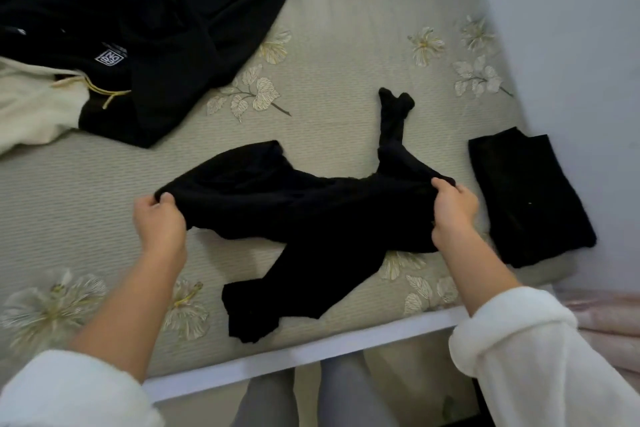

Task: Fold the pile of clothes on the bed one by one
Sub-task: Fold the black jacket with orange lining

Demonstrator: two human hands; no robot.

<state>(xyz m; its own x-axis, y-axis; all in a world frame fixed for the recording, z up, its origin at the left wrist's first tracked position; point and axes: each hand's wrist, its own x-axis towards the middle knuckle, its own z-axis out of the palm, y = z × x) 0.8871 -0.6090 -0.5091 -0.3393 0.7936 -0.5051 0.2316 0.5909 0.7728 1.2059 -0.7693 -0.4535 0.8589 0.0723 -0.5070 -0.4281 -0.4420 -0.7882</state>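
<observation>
Gripping opposite ends of black tights point(311, 211), possibly leggings, the left hand point(161, 222) and right hand point(452, 210) stretch them across the floral bed point(329, 62), legs trailing beyond both hands.

Head view — looking steeply down, close over the bed point(329, 55)

Left sleeve point(62, 392): person is wearing white fleece, cuff bunching thickly.
Right sleeve point(536, 357): is matching, white and fluffy.
Trousers point(343, 392): is wearing grey.
</observation>
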